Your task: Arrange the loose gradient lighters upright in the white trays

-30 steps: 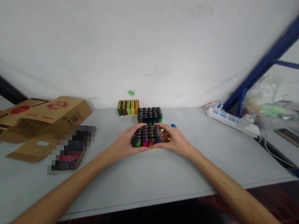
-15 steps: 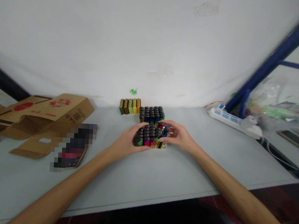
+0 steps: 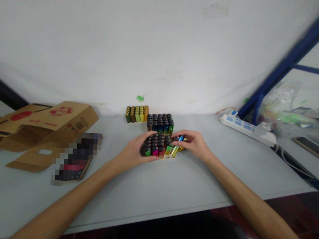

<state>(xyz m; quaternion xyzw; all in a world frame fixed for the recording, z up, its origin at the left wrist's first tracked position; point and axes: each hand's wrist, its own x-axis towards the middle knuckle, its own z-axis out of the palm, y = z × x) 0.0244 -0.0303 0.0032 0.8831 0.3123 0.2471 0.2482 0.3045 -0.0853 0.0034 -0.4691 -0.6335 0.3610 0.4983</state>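
A block of lighters (image 3: 154, 144) with black tops and coloured bodies stands upright in front of me, a bit of pale tray (image 3: 167, 157) showing at its right front corner. My left hand (image 3: 133, 148) wraps round the block's left side, thumb behind and fingers in front. Between the thumb and fingers of my right hand (image 3: 194, 143) is a shiny blue-and-yellow lighter (image 3: 176, 148), tilted at the block's right end. More lighter bodies show under that hand, partly hidden.
Behind the block stand dark-topped lighters (image 3: 161, 126) and a gold-topped set (image 3: 137, 114) near the wall. An open cardboard box (image 3: 67, 117) and a blurred-out phone-like device (image 3: 77, 161) lie left. At the right are a power strip (image 3: 246, 130) and a blue frame (image 3: 283, 65).
At the block's right end, the lighters by my right hand have shifted, and a shiny one now leans outward in its fingers. My left hand keeps its hold. The view has shifted slightly.
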